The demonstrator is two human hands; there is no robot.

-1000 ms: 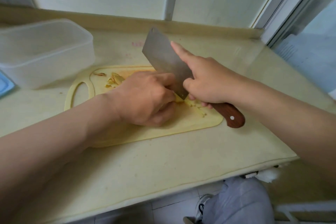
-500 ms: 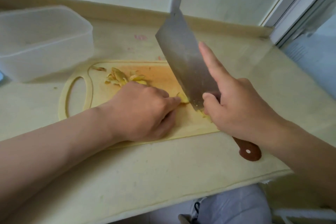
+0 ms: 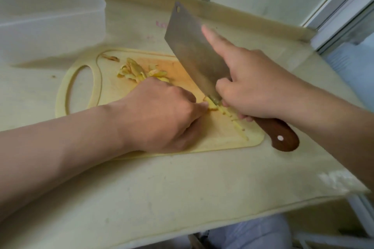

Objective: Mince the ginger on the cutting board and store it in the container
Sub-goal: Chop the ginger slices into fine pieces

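A pale yellow cutting board lies on the counter. My left hand rests on it with fingers curled, pinching a small stack of ginger slices against the board. My right hand grips the wooden handle of a cleaver, index finger stretched along the blade. The blade's edge is down on the ginger just right of my left fingertips. Thin cut ginger strips lie under and in front of the blade. A pile of uncut ginger slices sits behind my left hand. The translucent plastic container stands at the back left.
The counter ends in a front edge close to me, with a raised lip and wall behind the board. A window frame runs along the right. The board's oval handle hole points left toward the container.
The cleaver came down from its raised position onto the ginger, and its handle swung back to the right. My left hand stayed on the stack.
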